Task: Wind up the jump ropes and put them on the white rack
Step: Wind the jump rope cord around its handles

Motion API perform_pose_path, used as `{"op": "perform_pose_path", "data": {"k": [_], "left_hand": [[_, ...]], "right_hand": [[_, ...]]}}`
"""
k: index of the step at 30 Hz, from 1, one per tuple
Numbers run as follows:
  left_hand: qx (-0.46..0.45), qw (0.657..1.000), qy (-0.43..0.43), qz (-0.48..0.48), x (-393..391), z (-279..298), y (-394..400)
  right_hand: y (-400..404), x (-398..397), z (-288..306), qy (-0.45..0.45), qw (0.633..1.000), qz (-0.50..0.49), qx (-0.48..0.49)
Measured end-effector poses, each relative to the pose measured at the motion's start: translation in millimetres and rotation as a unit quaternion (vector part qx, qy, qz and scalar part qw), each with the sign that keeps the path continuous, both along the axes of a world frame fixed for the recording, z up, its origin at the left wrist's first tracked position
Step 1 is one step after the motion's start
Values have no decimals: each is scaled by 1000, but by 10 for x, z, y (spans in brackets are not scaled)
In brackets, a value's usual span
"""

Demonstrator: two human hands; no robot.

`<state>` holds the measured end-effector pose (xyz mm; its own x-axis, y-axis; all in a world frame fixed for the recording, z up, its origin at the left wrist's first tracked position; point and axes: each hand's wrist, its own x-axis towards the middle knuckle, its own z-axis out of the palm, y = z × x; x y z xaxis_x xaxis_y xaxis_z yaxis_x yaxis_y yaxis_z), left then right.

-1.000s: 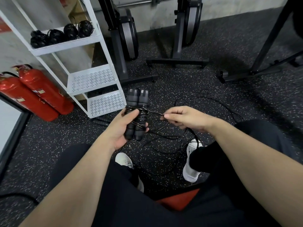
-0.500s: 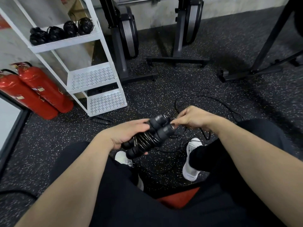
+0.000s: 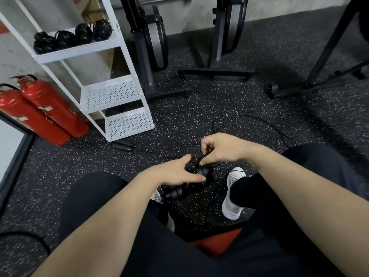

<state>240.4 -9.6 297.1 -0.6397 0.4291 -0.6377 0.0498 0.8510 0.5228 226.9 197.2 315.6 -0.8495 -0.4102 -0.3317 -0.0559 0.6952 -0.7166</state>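
Note:
My left hand (image 3: 175, 172) grips the two black handles of a jump rope (image 3: 179, 191), held side by side and tilted, with cord wound around them. Just above them, my right hand (image 3: 217, 149) pinches the thin black cord. The loose rest of the cord (image 3: 259, 120) loops over the speckled floor beyond my hands. The white rack (image 3: 111, 96) stands at the left; several wound black ropes (image 3: 71, 38) sit on its upper shelf. Another rope's handles (image 3: 122, 145) lie on the floor by the rack's foot.
Two red fire extinguishers (image 3: 46, 112) lean left of the rack. Grey exercise machines (image 3: 155, 47) and a black frame (image 3: 319, 80) stand at the back. My legs and white shoes (image 3: 232, 200) are below my hands. A dark cable (image 3: 24, 234) runs at the lower left.
The handles tipped from upright to slanted and dropped lower toward my lap. My right hand moved left and up, carrying the cord over the handles for another turn.

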Motion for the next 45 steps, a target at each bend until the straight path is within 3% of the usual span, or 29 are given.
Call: {"op": "perform_pose_path", "data": {"k": [7,12,20,25,28,31,34,36,40,45], "left_hand": [[84,982,-30,163,-5,-138,-97],[188,912,-161,327,2,-180,-74],[337,855,-222,326,30,36,-89],[338,821,-260,380,36,35,-1],[340,822,-186,416,38,50,42],[326,814,-39,479,-14,44,58],[279,814,144,488,-19,61,4],[270,813,216,469,15,97,-36],[249,839,284,392,71,127,-30],[229,871,335,278,161,131,79]], "right_hand": [[-113,66,125,-8,997,65,38],[-46,43,139,-47,996,73,0],[156,29,127,-55,992,-1,-113],[177,29,127,-34,991,-31,-125],[149,64,99,-10,992,-48,-118],[148,46,55,113,991,-59,-35],[151,-6,86,154,967,-191,-68],[158,-28,101,79,952,-273,-111],[109,54,72,-216,929,-272,-127],[57,50,-24,-343,864,-297,-220]]}}
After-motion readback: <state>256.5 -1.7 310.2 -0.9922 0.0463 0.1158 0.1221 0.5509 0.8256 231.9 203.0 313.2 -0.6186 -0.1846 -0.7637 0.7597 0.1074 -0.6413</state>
